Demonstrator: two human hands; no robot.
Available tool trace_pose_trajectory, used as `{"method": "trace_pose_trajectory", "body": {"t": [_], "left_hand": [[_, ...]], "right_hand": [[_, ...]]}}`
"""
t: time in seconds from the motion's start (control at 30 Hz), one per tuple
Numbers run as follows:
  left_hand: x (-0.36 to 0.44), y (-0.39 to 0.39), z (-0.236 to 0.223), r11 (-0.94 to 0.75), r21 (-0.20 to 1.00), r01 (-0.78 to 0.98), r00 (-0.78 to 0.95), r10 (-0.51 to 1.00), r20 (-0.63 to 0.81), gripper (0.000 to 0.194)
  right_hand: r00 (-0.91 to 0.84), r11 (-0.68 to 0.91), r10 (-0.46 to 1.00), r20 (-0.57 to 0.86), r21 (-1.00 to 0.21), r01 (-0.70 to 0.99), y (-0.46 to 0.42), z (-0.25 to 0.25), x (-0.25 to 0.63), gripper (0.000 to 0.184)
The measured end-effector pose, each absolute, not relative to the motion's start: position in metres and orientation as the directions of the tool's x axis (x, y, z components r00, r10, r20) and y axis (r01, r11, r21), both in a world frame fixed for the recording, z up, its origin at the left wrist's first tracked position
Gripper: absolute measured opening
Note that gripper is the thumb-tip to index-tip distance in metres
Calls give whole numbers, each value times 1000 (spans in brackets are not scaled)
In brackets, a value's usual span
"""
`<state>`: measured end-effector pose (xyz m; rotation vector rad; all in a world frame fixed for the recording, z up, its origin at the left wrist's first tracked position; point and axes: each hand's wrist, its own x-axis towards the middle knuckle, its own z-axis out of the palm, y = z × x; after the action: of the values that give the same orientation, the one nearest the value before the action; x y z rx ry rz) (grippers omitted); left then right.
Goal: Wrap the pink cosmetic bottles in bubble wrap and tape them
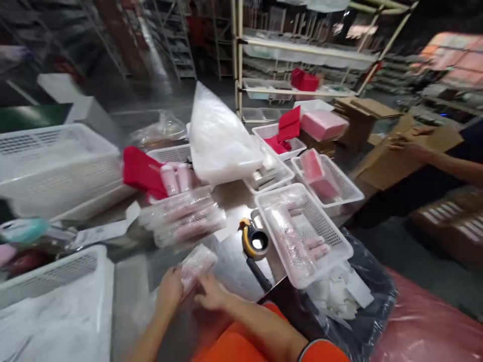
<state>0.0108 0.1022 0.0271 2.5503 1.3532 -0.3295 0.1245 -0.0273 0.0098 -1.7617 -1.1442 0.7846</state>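
A bubble-wrapped pink package (198, 262) is between my two hands at the table's near edge. My left hand (171, 289) is closed around its left end. On the package's lower right side, my right hand (212, 291) presses with bent fingers and thumb. Just beyond lie several similar bubble-wrapped pink packages (184, 217) in a stack. To the right, a yellow tape dispenser (247, 240) with a black handle rests on the metal tabletop (228, 259). Further right, a white basket (341, 246) holds another bubble-wrapped package (289, 241) and small pink tubes (317, 248).
A large white plastic bag (221, 136) stands behind the stack, beside red pouches (143, 171). White crates (107, 291) line the left. A black-lined bin (377, 301) with paper scraps sits at right. Another person's hands (405, 146) hold a cardboard box (388, 158).
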Motion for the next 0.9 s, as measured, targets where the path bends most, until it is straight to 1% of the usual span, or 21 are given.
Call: {"method": "trace_pose_trajectory", "body": {"t": [0.03, 0.07, 0.13, 0.17, 0.23, 0.27, 0.33, 0.4, 0.43, 0.5, 0.6, 0.67, 0.7, 0.73, 0.8, 0.87, 0.9], "left_hand": [[12, 102, 26, -537, 89, 839, 533, 778, -331, 51], [13, 103, 24, -528, 88, 845, 523, 781, -341, 50], [12, 104, 21, -518, 101, 850, 517, 781, -349, 43], [11, 104, 19, -519, 108, 848, 522, 782, -341, 46], [9, 100, 17, -545, 103, 832, 548, 780, -301, 68], [9, 98, 16, -556, 89, 826, 557, 783, -276, 74], [8, 92, 15, -570, 60, 820, 566, 789, -237, 74], [8, 87, 17, -567, 49, 822, 563, 798, -215, 68], [8, 84, 18, -577, 53, 815, 574, 793, -206, 67], [8, 79, 19, -613, 70, 787, 614, 769, -175, 66], [6, 70, 17, -625, 93, 775, 632, 766, -116, 66], [3, 63, 11, -611, 107, 784, 619, 782, -69, 66], [1, 59, 6, -606, 114, 788, 613, 789, -40, 65], [0, 55, 1, -601, 121, 790, 606, 796, -4, 63], [-4, 45, -13, -598, 138, 789, 594, 801, 78, 54], [-6, 36, -28, -604, 165, 780, 587, 797, 145, 45], [-7, 31, -35, -607, 181, 774, 585, 794, 163, 42]], "right_hand": [[418, -268, 906, -74, -862, 430, -35, 12, 142, 38], [434, -291, 897, -82, -849, 441, -43, 14, 161, 39], [523, -359, 848, -83, -816, 453, -57, 20, 199, 44], [611, -437, 790, -56, -751, 496, -63, 24, 215, 45], [711, -588, 703, -21, -579, 565, -69, 33, 241, 47], [740, -659, 672, -24, -475, 583, -69, 37, 249, 47], [757, -745, 647, -89, -283, 604, -65, 43, 257, 45], [741, -760, 650, -168, -141, 635, -57, 45, 259, 42], [721, -745, 664, -198, -98, 660, -54, 44, 259, 39], [677, -706, 697, -237, -59, 706, -48, 42, 260, 33], [648, -678, 726, -229, -82, 731, -49, 46, 263, 31], [669, -699, 713, -210, -135, 702, -56, 57, 263, 34], [683, -713, 701, -205, -182, 677, -61, 64, 261, 35], [696, -724, 688, -205, -247, 644, -66, 73, 257, 37], [706, -699, 683, -190, -452, 554, -73, 92, 242, 43], [700, -596, 689, -187, -697, 400, -73, 111, 219, 50], [693, -538, 689, -212, -790, 294, -68, 119, 205, 55]]}}
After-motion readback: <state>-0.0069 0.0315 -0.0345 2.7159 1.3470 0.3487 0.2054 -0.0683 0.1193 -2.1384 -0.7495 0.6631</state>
